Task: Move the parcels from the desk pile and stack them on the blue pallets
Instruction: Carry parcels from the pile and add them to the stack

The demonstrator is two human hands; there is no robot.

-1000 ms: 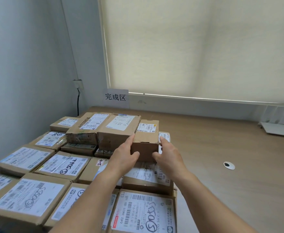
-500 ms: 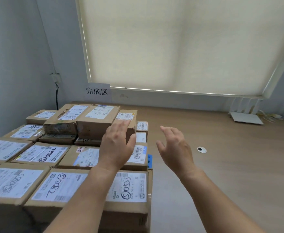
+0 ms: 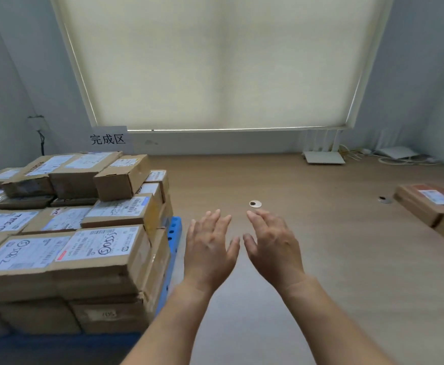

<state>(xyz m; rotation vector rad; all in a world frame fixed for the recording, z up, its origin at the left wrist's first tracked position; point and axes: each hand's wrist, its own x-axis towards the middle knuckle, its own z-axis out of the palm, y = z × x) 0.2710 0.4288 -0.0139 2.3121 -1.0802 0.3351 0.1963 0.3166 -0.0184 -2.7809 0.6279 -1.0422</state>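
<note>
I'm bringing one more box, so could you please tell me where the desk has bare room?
Bare desk runs between the stacked parcels on the left and the desk pile at the right edge, around the cable hole. Crowded: the back right corner, with router and cables.

Both bare forearms reach forward side by side, just right of the stack of brown cardboard parcels (image 3: 105,262). The left hand (image 3: 209,250) hangs nearer that stack, the right hand (image 3: 274,247) farther from it. Backs up, fingers straight and slightly spread, thumbs almost meeting, both holding nothing.
</note>
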